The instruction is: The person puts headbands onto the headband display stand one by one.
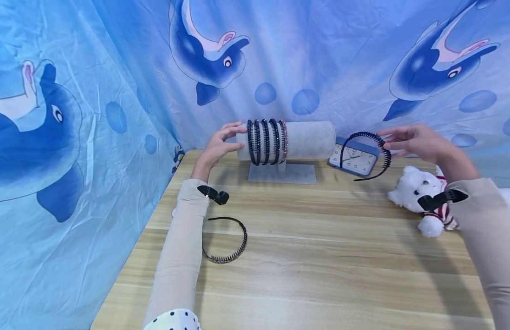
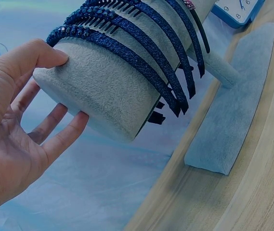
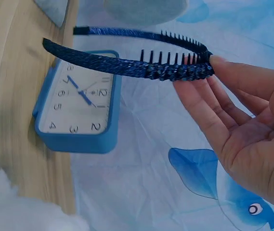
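A grey plush headband stand [image 1: 308, 140] stands at the back of the table. Several dark headbands [image 1: 265, 142] and a pink-beaded headband [image 1: 284, 141] hang side by side over the left half of its roll. My left hand [image 1: 219, 145] grips the roll's left end, thumb and fingertips on the plush, as the left wrist view shows. Right of the stand, my right hand [image 1: 420, 142] pinches a dark toothed headband [image 3: 122, 65] between thumb and fingers at its beaded arch. Its two ends point left, toward the stand, in the head view.
Behind the held headband stands a blue alarm clock [image 1: 356, 158]. A white plush bear [image 1: 418, 188] in a striped top sits below my right wrist. Another toothed headband [image 1: 224, 261] lies on the table [image 1: 321, 256] beside my left forearm. A dolphin-print curtain [image 1: 321, 55] hangs behind.
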The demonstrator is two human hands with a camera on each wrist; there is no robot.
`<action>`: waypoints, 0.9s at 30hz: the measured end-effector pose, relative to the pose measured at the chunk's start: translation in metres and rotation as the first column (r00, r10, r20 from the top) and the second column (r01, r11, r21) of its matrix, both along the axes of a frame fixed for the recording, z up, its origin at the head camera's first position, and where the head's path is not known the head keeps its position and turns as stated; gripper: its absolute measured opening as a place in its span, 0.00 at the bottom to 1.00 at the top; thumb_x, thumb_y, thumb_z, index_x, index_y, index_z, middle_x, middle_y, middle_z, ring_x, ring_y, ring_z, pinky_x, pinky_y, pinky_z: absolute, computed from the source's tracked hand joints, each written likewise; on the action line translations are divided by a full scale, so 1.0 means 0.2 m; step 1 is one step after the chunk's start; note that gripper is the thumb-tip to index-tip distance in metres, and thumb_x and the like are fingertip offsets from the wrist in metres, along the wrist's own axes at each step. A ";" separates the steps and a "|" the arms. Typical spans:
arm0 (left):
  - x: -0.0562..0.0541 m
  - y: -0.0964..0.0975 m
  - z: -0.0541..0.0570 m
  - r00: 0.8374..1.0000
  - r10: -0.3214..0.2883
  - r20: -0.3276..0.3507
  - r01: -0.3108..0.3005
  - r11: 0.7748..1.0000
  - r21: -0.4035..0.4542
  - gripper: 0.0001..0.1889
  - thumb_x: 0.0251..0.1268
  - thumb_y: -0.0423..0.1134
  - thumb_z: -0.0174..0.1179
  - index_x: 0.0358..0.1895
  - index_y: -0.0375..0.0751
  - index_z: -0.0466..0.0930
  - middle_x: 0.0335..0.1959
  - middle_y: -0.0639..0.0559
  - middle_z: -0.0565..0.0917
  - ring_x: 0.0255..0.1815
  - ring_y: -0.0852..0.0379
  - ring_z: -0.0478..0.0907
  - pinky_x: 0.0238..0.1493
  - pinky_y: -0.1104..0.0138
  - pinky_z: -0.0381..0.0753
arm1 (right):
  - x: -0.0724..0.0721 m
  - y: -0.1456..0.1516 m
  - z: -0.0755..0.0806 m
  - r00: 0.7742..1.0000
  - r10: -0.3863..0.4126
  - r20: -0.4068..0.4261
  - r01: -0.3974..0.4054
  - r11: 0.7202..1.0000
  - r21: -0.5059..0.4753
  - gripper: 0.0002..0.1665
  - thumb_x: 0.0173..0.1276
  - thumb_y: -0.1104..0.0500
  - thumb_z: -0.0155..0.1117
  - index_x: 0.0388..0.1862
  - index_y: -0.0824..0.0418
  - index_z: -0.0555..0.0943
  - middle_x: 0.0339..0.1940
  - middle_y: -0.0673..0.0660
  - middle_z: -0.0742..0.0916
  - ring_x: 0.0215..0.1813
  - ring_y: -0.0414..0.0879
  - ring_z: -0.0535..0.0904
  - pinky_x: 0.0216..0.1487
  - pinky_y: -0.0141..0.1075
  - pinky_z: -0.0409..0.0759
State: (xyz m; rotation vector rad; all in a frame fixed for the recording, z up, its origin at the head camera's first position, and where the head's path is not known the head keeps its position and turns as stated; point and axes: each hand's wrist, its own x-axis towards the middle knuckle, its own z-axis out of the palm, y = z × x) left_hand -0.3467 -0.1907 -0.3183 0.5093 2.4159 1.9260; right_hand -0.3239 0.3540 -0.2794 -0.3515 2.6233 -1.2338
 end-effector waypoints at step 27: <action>-0.09 -0.02 -0.10 0.999 0.018 -0.046 -0.017 1.000 0.023 0.25 0.59 0.24 0.67 0.63 0.37 0.80 0.77 0.57 0.67 0.74 0.48 0.67 0.67 0.59 0.80 | -0.06 -0.35 -0.03 0.992 -0.125 -0.022 0.114 0.957 -0.267 0.32 0.73 0.59 0.66 0.73 0.64 0.71 0.40 0.36 0.87 0.43 0.31 0.86 0.48 0.34 0.90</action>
